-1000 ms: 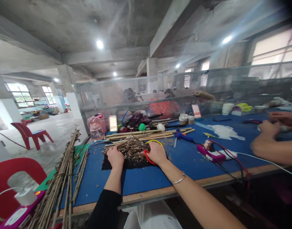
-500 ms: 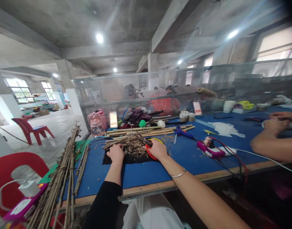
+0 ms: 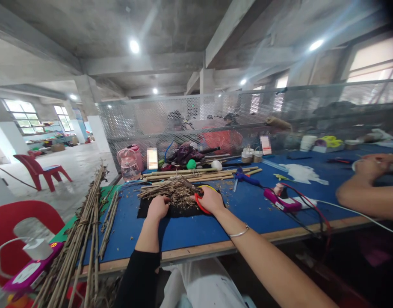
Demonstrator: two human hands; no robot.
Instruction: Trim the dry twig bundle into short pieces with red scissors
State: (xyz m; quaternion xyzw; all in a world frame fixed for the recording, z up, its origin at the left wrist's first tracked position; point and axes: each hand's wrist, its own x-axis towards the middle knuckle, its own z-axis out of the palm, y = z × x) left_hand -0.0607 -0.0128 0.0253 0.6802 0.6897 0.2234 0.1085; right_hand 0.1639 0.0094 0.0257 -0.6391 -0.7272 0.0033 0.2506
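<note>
My right hand (image 3: 211,200) is wrapped round the handles of a pair of scissors (image 3: 202,207), one red and one yellow. Their dark blades point up and left over a heap of short, dry brown cuttings (image 3: 180,197). At the heap's near left side is my left hand (image 3: 158,207), its fingers curled together; what they hold, if anything, is hidden. Thin dry twigs (image 3: 158,188) lie just beyond it. A black cloth (image 3: 144,209) under the heap covers part of the blue table surface (image 3: 190,237).
Long bundled stalks (image 3: 87,226) lean over the table's left end, beside shorter sticks (image 3: 109,226). Pale poles (image 3: 212,175) lie behind the heap. On the right are a blue glue gun (image 3: 247,177), a purple power strip (image 3: 281,201) with cables, and another person's forearm (image 3: 369,194).
My left hand has come slightly nearer to me and right, off the twigs to the heap's near edge. My right hand still grips the scissors. The view has tilted down slightly.
</note>
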